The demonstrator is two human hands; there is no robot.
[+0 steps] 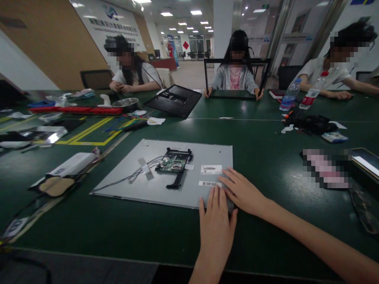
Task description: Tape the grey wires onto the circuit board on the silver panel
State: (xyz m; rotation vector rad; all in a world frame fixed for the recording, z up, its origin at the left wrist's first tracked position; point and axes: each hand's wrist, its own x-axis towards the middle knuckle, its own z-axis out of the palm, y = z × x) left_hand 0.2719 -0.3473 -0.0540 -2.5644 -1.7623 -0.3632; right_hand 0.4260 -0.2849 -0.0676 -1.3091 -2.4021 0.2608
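A flat grey display panel (118, 177) lies back side up on the green table in front of me. On its middle sits a green circuit board (173, 163) in a black plastic bracket (178, 179), with thin grey cables taped down toward the left. My left hand (217, 217) rests flat on the panel's near right corner, fingers stretched forward. Beside it my right hand (244, 191) lies over the panel's right edge, fingers extended and close to the left hand. White labels (211, 169) show just beyond the fingertips. Neither hand grips anything; the corner under them is hidden.
Across the table a person holds up a black rectangular frame (237, 61). A black back cover (174, 100) lies at the far middle. Two bottles (314, 92) and black bundled material (310, 122) are at right. A white power-strip-like item (71, 163) lies left.
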